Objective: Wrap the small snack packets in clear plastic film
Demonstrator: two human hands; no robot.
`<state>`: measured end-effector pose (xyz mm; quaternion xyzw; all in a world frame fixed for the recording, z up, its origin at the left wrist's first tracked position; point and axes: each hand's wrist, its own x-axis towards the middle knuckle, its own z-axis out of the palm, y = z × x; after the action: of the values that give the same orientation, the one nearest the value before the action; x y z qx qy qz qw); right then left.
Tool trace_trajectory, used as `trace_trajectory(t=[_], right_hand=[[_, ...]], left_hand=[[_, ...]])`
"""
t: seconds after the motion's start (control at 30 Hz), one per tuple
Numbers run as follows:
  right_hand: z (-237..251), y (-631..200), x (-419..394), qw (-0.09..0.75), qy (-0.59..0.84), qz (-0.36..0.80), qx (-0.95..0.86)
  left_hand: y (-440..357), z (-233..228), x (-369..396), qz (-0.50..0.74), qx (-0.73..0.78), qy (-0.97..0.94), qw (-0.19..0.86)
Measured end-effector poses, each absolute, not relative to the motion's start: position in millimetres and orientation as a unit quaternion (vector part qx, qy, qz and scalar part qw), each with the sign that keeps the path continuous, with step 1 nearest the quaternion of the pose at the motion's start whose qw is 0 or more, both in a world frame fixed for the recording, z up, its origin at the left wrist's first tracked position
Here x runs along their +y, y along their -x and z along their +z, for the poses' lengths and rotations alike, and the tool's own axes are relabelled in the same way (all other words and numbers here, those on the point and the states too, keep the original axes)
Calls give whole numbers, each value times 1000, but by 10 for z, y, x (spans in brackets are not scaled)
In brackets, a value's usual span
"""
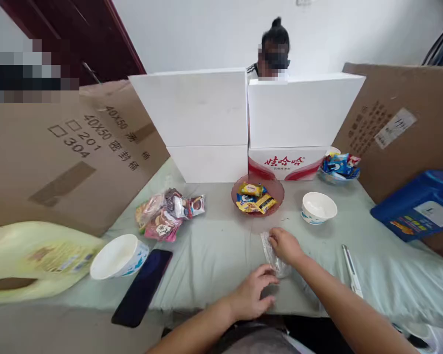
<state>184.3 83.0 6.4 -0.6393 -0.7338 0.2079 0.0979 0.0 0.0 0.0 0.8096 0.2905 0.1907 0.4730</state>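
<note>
From the left, a white bowl (118, 255) and a dark phone (142, 286) lie on your worktop (214, 246). Your left hand (251, 295) rests beside the clear plastic wrapper (274, 256), its grip loosely curled; your right hand (286, 246) pinches that wrapper near the middle front. A pen (352, 270) lies further right.

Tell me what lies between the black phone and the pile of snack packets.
In the head view, only bare pale green tablecloth lies between the black phone and the snack packets; the white bowl sits off to the left.
</note>
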Motion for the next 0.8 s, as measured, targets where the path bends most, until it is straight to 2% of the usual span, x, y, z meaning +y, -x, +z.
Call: trace_trajectory(t=[0.13, 0.27, 0.43, 0.6, 0.8], right_hand=[[81, -1863, 807, 100, 631, 210, -740], [66, -1851, 789, 114, 631, 218, -736], [62, -1874, 820, 147, 628, 249, -722], [97, -2063, 689, 208, 642, 304, -672], [-34, -2188, 31, 283, 638, 384, -605]], left_hand=[[12, 9, 5, 286, 375, -789, 395], [-26, 74, 346, 375, 401, -799, 245], [-151, -40, 774, 301, 295, -887, 189], [-173, -170, 784, 244, 319, -901, 165], [-170, -153, 744, 218, 318, -913, 132]])
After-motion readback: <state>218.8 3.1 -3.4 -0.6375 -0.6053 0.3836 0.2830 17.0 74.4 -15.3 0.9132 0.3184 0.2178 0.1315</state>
